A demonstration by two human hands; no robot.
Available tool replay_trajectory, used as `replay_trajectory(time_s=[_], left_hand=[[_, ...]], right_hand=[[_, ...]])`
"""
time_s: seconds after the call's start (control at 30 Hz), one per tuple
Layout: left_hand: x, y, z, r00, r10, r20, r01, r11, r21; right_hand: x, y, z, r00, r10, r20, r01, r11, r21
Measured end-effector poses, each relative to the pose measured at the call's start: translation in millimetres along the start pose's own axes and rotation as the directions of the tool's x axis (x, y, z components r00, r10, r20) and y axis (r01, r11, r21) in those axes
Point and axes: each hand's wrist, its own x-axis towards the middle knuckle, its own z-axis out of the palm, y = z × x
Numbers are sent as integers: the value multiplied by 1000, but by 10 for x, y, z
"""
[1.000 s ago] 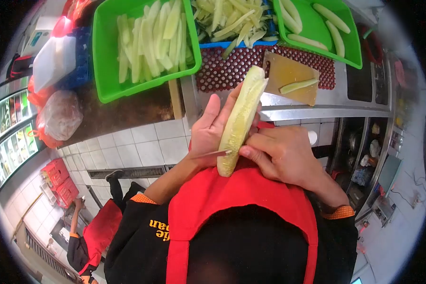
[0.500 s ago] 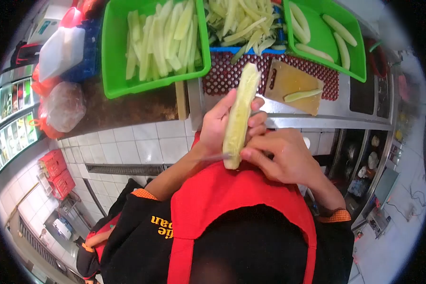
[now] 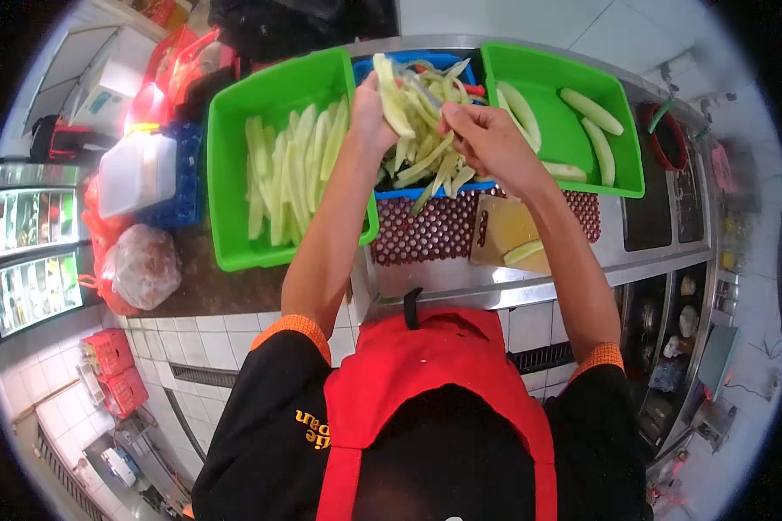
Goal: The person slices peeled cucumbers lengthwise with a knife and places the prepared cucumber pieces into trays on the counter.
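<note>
My left hand (image 3: 371,120) is closed around a pale peeled cucumber (image 3: 392,97), held tilted over a blue bin (image 3: 391,193). Pale strips and scraps (image 3: 430,165) are heaped in that bin. My right hand (image 3: 493,143) grips a knife (image 3: 423,95), whose blurred blade points toward the cucumber; the handle is hidden in my fingers. Whether blade and cucumber touch I cannot tell. Left of my hands, a green tub (image 3: 226,195) contains long cut cucumber pieces (image 3: 288,174). On the right, another green tub (image 3: 569,78) contains several whole peeled cucumbers (image 3: 592,111).
Below the bin, a cutting board (image 3: 506,227) with a cucumber piece (image 3: 523,252) lies on a dark red perforated mat (image 3: 421,230). A lidded plastic container (image 3: 137,174) and a knotted plastic bag (image 3: 143,265) stand at the left. The steel counter edge (image 3: 469,300) runs before me.
Both hands have moved forward, away from my apron, carrying the cucumber and knife over the blue bin. My view has tilted up, showing more of the tubs.
</note>
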Motion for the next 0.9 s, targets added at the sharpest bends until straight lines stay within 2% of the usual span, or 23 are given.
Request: replay_trajectory(time_s=[0.07, 0.1, 0.13, 0.2, 0.23, 0.27, 0.33, 0.4, 0.43, 0.57, 0.67, 0.73, 0.77, 0.83, 0.87, 0.9], left_hand=[[-31, 6, 11, 993, 55, -102, -45, 995, 94], [-74, 0, 26, 994, 62, -95, -56, 996, 65], [-64, -16, 5, 993, 59, -100, -52, 996, 66], [-56, -74, -28, 986, 153, -61, -146, 984, 105], [-75, -99, -32, 988, 145, -60, -138, 985, 108], [-110, -121, -43, 991, 133, -6, -131, 985, 110], [-160, -148, -35, 992, 115, 59, -121, 986, 118], [-189, -168, -44, 983, 174, 60, -177, 983, 52], [-155, -151, -118, 979, 168, 114, -176, 983, 60], [-156, -114, -178, 985, 164, 54, -168, 984, 67], [-258, -94, -13, 981, 192, -22, -192, 981, -10], [-260, -109, 0, 949, 313, 42, -311, 949, -43], [-283, -103, 10, 950, 310, 42, -309, 950, -37], [-325, -100, 56, 861, 494, 118, -504, 860, 75], [-296, -108, 40, 864, 487, 124, -498, 863, 79], [-273, -95, 26, 822, 552, 138, -561, 828, 25]], right_hand=[[67, 37, 51, 986, 90, -142, -66, 984, 168], [69, 29, 94, 980, 116, -163, -103, 991, 87], [103, 39, 140, 979, 121, -161, -107, 990, 91], [161, 101, 259, 976, 36, -213, -50, 997, -57], [280, 159, 306, 939, -142, -314, 24, 936, -351], [392, 196, 359, 937, -136, -322, 18, 938, -346], [609, 256, 403, 820, -340, -460, 214, 928, -304], [837, 398, 324, 795, -339, -504, 173, 922, -346], [897, 417, 292, 774, -339, -535, 134, 913, -386], [895, 434, 168, 766, -334, -550, 81, 898, -433], [630, 292, 276, 811, -301, -502, 68, 901, -429], [349, 190, 447, 793, -516, -324, 255, 764, -593], [192, 117, 566, 793, -513, -328, 253, 768, -588], [-77, -41, 816, 811, -462, -360, 177, 779, -601], [-150, -72, 879, 808, -459, -369, 171, 783, -598], [-212, -93, 935, 832, -428, -353, 136, 774, -618]])
